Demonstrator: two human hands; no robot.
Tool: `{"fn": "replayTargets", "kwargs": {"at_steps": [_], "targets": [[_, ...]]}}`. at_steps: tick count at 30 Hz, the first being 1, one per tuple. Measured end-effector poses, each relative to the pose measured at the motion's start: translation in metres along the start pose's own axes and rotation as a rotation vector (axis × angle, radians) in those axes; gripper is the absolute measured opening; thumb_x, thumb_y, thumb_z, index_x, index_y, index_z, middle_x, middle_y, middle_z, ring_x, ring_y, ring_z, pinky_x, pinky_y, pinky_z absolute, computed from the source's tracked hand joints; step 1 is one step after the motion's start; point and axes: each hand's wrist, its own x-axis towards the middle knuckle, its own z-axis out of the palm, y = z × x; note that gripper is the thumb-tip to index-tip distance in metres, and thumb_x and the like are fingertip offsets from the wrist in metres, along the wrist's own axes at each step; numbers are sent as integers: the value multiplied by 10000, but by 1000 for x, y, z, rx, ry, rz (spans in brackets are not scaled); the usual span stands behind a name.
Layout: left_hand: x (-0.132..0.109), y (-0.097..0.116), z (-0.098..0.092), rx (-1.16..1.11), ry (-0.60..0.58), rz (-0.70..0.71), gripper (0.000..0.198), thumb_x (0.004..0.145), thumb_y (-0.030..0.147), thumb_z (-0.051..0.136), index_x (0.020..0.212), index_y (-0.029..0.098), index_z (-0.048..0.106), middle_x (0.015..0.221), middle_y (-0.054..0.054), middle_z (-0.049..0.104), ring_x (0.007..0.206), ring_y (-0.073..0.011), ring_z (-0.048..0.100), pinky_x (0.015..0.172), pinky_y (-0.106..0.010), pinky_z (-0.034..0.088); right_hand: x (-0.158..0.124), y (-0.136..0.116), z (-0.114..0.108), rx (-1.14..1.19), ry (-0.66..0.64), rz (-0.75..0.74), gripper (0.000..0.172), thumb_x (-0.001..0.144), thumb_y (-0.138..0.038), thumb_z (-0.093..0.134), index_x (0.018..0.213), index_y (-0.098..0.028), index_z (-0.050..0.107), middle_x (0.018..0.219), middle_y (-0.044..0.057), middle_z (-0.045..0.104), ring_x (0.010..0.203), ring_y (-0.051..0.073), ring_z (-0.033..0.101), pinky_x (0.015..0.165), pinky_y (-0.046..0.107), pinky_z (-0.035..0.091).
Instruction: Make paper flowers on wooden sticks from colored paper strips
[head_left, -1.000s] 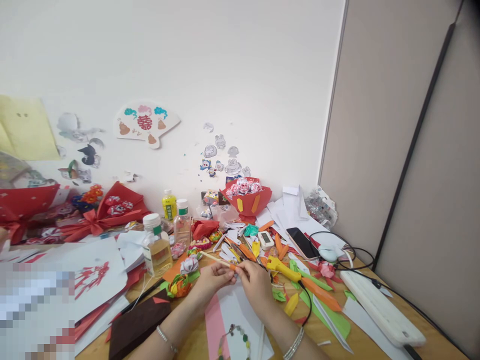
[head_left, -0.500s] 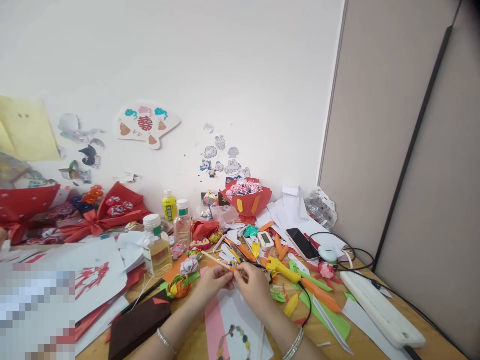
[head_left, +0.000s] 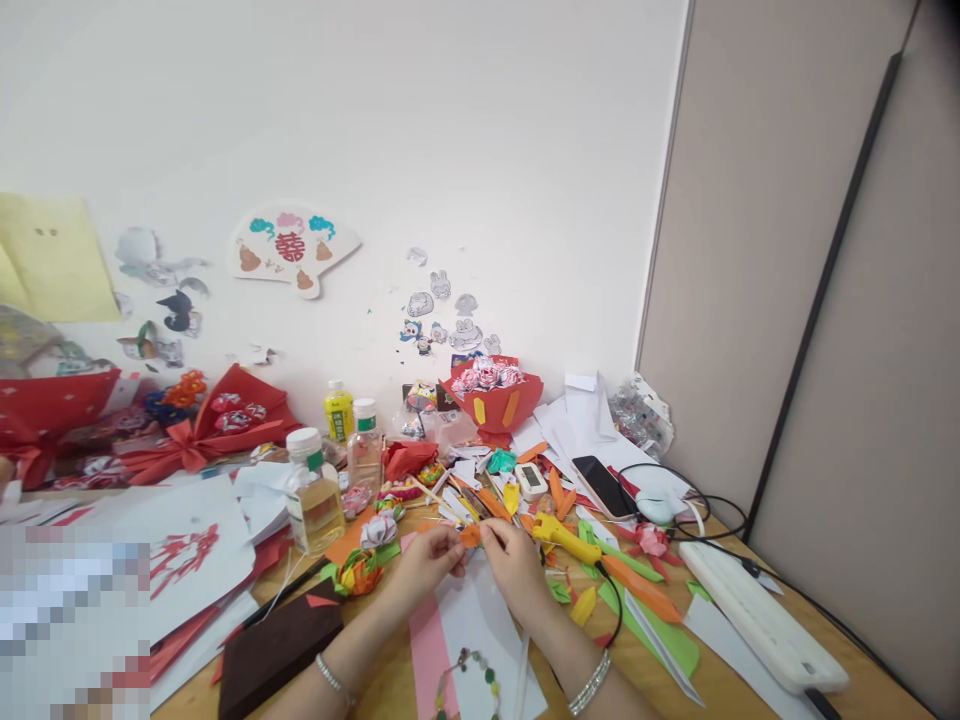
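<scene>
Between my two hands is a small piece of orange paper [head_left: 470,537], pinched from both sides over the middle of the table. My left hand [head_left: 431,562] grips its left edge with thumb and fingers closed. From the right, my right hand [head_left: 514,562] pinches the other edge. A thin pale stick [head_left: 429,492] slants just beyond the fingertips; whether a hand touches its lower end I cannot tell. Under my wrists lie white paper [head_left: 480,620] and a pink strip [head_left: 427,650], with a beaded bracelet [head_left: 491,678] on top. A yellow glue gun [head_left: 568,540] rests right of my right hand.
Bottles [head_left: 313,500] stand at the left, behind a dark brown box [head_left: 277,650]. Crumpled paper flowers [head_left: 358,573] and coloured scraps surround my hands. A red-wrapped bouquet [head_left: 495,405] is by the wall. On the right lie a phone [head_left: 602,487], cables and a white power strip [head_left: 765,615].
The orange paper shows more between my fingers, which are slightly farther apart. The pale stick appears higher and at a steeper slant than before.
</scene>
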Motion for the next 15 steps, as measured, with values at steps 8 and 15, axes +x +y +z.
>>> {"fn": "replayTargets", "kwargs": {"at_steps": [8, 15], "targets": [[1, -1, -1, 8, -1, -6, 372, 579, 507, 706, 588, 171, 545, 488, 18, 595, 475, -133, 555, 536, -254, 433, 6, 11, -1, 131, 93, 39, 377, 835, -453, 415, 672, -171, 606, 613, 0, 564, 598, 153, 496, 552, 232, 373], [-1, 5, 1, -5, -2, -16, 372, 555, 497, 723, 562, 174, 538, 480, 26, 587, 459, -126, 546, 514, -243, 426, 10, 5, -8, 217, 118, 56, 351, 842, -435, 415, 608, -187, 497, 559, -29, 447, 545, 128, 404, 501, 228, 331]]}}
